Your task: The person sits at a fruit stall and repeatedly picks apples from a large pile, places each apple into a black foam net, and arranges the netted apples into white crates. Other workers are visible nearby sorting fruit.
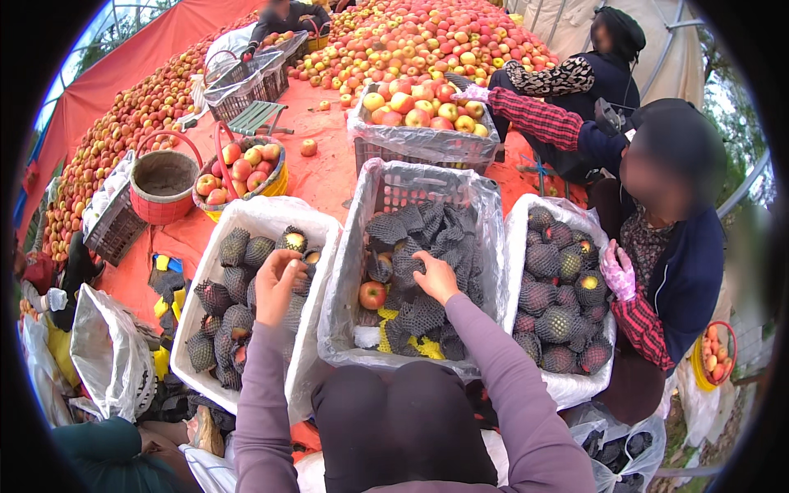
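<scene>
My left hand (278, 285) hovers over the right part of a white foam box (316, 353), fingers curved and apart, with nothing visible in it. Apples in black foam nets (215, 297) lie in that box. My right hand (437, 277) is over a plastic-lined grey crate (335, 316) in the middle. Its fingers are closed at a black foam net (409, 267), their tips partly hidden. Loose black foam nets (448, 226) heap around it. A bare red apple (372, 295) and yellow foam nets (427, 348) lie in the same crate.
A second white box (604, 361) of netted apples stands at right, beside a co-worker's gloved hand (618, 271). Ahead is a lined crate of bare apples (394, 146), touched by another gloved hand (472, 92). Baskets (168, 205) stand left; a large apple pile (427, 45) lies behind.
</scene>
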`<action>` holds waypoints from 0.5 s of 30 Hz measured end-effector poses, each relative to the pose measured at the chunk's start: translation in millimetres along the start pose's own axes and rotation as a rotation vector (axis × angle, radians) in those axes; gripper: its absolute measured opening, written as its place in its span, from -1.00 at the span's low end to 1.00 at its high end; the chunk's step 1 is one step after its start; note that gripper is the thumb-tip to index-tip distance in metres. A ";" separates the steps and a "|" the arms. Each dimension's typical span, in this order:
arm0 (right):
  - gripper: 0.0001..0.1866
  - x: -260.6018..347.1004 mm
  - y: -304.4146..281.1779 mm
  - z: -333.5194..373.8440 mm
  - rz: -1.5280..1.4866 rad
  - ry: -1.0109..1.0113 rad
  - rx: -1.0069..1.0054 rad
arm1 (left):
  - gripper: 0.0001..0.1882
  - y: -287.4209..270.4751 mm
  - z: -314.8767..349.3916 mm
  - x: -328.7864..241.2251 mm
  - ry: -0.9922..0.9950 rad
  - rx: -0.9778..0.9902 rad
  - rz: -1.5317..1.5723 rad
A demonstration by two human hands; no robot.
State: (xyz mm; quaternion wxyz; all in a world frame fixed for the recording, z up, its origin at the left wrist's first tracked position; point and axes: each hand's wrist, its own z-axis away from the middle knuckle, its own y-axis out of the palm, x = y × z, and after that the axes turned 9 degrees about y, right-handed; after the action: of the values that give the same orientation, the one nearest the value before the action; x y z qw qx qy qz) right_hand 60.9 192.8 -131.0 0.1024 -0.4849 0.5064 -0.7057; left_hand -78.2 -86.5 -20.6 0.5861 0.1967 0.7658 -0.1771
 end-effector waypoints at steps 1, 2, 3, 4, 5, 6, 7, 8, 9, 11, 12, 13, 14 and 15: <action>-0.61 6.5 -18.1 7.2 -0.081 0.058 0.004 | -0.81 28.5 -0.1 -12.5 -0.057 0.162 0.030; -0.60 21.5 -41.8 15.2 -0.112 0.157 0.059 | -0.80 51.8 0.6 -23.4 -0.114 0.321 0.054; -0.57 19.2 -55.1 21.6 -0.204 0.114 -0.019 | -0.79 80.8 -0.1 -30.3 -0.108 0.393 0.102; -0.55 17.6 -64.6 28.2 -0.300 0.069 -0.089 | -0.77 105.5 2.3 -34.6 -0.107 0.461 0.143; -0.50 13.1 -72.2 31.7 -0.480 0.053 -0.054 | -0.76 131.3 4.7 -30.2 0.006 0.444 0.118; -0.53 30.0 -85.2 44.1 -0.602 -0.017 -0.001 | -0.74 146.7 9.0 -26.7 0.107 0.405 0.074; -0.57 46.5 -101.9 59.5 -0.799 -0.037 0.083 | -0.69 159.1 14.7 -42.6 0.019 0.456 0.135; -0.61 61.9 -116.8 72.6 -0.998 -0.068 0.166 | -0.71 166.7 17.7 -42.3 0.037 0.436 0.140; -0.67 68.0 -127.6 81.0 -1.011 -0.098 0.186 | -0.75 169.2 20.4 -57.1 -0.024 0.397 0.226; -0.68 81.3 -145.8 95.3 -1.165 -0.049 0.313 | -0.80 166.3 26.8 -76.6 -0.084 0.301 0.341; -0.68 86.2 -151.6 99.5 -1.238 -0.025 0.385 | -0.82 165.5 29.2 -78.3 -0.081 0.246 0.383; -0.69 85.4 -151.9 102.6 -1.236 -0.032 0.404 | -0.85 165.2 34.5 -77.4 -0.087 0.188 0.429; -0.70 87.5 -151.9 106.5 -1.265 -0.002 0.433 | -0.86 163.4 38.6 -76.6 -0.084 0.154 0.459; -0.70 91.2 -151.9 110.2 -1.293 0.028 0.463 | -0.87 161.1 42.0 -75.9 -0.081 0.119 0.488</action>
State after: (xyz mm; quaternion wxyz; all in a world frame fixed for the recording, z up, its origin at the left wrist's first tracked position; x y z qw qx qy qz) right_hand 154.0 137.7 47.5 -0.2449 -0.6463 -0.0472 -0.7212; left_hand 56.4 23.9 35.8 0.6291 0.4025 0.6598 -0.0831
